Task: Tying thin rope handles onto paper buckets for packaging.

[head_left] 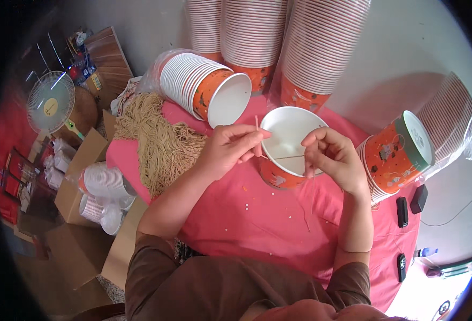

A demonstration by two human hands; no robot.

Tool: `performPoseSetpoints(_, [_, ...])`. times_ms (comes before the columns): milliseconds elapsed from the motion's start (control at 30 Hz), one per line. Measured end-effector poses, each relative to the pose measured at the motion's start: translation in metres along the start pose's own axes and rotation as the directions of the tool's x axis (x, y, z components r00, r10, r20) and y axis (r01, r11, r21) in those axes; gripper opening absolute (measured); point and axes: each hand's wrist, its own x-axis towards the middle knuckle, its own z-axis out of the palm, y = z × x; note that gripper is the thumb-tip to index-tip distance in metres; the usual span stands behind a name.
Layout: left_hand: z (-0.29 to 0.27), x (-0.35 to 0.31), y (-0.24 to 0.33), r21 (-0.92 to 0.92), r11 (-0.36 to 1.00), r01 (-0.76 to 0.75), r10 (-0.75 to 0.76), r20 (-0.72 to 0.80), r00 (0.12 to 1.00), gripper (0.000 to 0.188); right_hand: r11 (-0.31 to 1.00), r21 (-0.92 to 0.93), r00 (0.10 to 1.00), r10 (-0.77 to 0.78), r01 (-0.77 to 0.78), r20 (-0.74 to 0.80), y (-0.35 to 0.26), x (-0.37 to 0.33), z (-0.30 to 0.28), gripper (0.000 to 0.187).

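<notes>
String [287, 157], thin and tan, stretches between the person's bare left hand [230, 150] and bare right hand [332, 159], above the white-lined mouth of an orange printed paper bucket [280, 177] standing on a pink cloth-covered table [236, 235]. The left hand, fingers bent nearly closed, pinches a slim pinkish stick [257, 122]; the right hand, loosely curled, grips the string between thumb and fingertips. A heap of loose tan cords [155, 139] lies to the left, and tall plastic-wrapped stacks of nested paper buckets [254, 37] stand behind
</notes>
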Motion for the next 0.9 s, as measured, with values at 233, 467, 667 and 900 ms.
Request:
performPoseSetpoints(233, [0.016, 0.012, 0.011, 0.626, 0.779, -0.028, 0.05, -0.017, 0.999, 0.021, 0.95, -0.3, 0.995, -0.057, 0.08, 0.087, -0.003, -0.01, -0.011, 0.016])
performPoseSetpoints(467, [0.034, -0.002, 0.013, 0.745, 0.647, -0.165, 0.092, 0.138, 0.986, 0.018, 0.882, -0.405, 0.969, -0.244, 0.24, 0.044, -0.003, -0.005, 0.017, 0.011])
performPoseSetpoints(667, [0.03, -0.007, 0.012, 0.693, 0.675, -0.253, 0.088, 0.265, 0.96, 0.018, 0.887, -0.341, 0.933, -0.354, 0.311, -0.07, 0.014, 0.012, 0.027, 0.009])
performPoseSetpoints(900, [0.004, 0.005, 0.006, 0.349, 0.937, -0.022, -0.065, 0.236, 0.97, 0.021, 0.419, -0.777, 0.765, -0.633, 0.471, 0.122, 0.024, 0.026, 0.019, 0.019])
